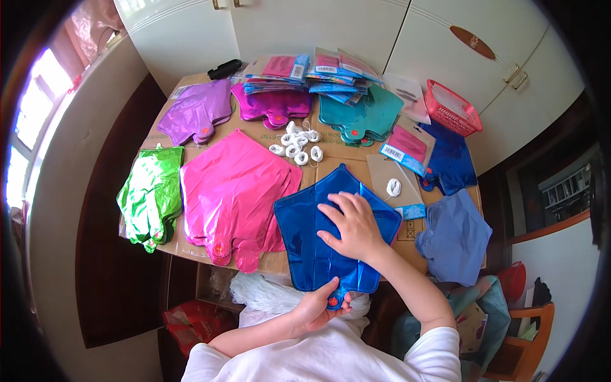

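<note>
A flat, shiny blue star-shaped foil balloon point(304, 219) lies at the table's near edge, its tail hanging toward me. My left hand point(316, 308) pinches that tail between thumb and fingers, beside a small red mark. On the balloon's upper face rests my right hand point(350, 228), palm down with fingers spread. To the left is a stack of pink foil balloons point(232, 191). Past the blue balloon lie several small white string coils point(293, 151). A single string coil point(393, 187) sits on a clear packet point(382, 170) to the right.
Flattened cardboard point(328, 153) covers the table. Around it lie green point(149, 191), purple point(196, 111), magenta point(273, 105), teal point(366, 111), dark blue point(453, 156) and pale blue point(455, 235) foil balloons. Packaged bags point(277, 67) are piled at the back, beside a red basket point(453, 108).
</note>
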A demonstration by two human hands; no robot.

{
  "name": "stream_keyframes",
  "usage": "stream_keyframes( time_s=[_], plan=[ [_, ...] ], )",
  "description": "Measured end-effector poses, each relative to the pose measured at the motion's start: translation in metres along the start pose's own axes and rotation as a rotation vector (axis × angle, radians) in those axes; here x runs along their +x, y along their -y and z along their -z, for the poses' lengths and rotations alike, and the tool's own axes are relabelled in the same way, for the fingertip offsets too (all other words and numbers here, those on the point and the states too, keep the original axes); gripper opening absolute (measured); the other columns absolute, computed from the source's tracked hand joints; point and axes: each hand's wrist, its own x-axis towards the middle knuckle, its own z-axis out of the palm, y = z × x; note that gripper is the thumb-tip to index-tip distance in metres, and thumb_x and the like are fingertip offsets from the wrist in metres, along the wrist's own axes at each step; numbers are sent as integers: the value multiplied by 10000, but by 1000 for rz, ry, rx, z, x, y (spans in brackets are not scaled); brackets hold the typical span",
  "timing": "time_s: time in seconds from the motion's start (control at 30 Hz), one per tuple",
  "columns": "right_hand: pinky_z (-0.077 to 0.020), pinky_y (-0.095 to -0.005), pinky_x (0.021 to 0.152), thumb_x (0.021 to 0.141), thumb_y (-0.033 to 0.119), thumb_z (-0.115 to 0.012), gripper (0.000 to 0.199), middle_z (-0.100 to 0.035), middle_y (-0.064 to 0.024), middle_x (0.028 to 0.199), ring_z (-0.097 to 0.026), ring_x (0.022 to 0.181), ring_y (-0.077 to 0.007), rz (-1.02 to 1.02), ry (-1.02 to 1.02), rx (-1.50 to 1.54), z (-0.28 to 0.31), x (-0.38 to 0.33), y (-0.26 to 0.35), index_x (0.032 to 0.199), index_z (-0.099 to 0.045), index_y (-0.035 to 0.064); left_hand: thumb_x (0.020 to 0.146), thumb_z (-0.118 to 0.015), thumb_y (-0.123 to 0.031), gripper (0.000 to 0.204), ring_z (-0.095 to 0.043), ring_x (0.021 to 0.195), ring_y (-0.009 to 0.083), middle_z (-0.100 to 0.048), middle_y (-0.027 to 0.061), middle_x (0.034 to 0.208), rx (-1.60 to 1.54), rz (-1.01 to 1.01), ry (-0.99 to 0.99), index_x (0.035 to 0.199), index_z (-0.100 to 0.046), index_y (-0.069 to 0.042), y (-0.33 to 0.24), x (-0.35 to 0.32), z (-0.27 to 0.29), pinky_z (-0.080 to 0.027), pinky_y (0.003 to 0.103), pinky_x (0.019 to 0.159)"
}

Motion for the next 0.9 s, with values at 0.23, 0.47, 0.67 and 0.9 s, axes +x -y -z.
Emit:
stream_keyframes(
  time_s=[0.23,0.47,0.67,0.9],
  plan=[
    [-211,-559,1091,808,546,-576,673,-378,-153,1421,-302,1333,-383,-20,83,-127,-2,5,-11,1367,-443,194,996,-438,-258,302,-628,874,241,-635,141,992,140,-40,-78,1136,-530,-7,-8,-10,-6,-502,391,852],
    [-203,-558,1095,819,537,-566,677,-389,-143,1420,-316,1333,-356,-18,68,-76,-3,3,-13,1367,-442,159,936,-533,-139,282,-631,946,171,-649,98,1051,448,-336,-276,1176,-561,6,-47,-46,1,-514,316,819],
    [-237,-531,1085,810,493,-602,633,-436,-116,1394,-360,1312,-312,-22,35,-40,-1,1,-12,1319,-497,132,840,-646,-114,231,-612,656,95,-668,45,760,1370,-625,-529,1028,-613,16,-105,-28,-2,-489,270,569],
    [-246,-542,1076,809,486,-605,627,-457,-124,1374,-372,1301,-315,-14,5,-2,-1,1,-12,1296,-520,101,876,-612,-53,261,-638,763,112,-663,80,965,1070,-608,-310,1128,-575,4,-92,-26,-1,-531,255,640]
  ],
)
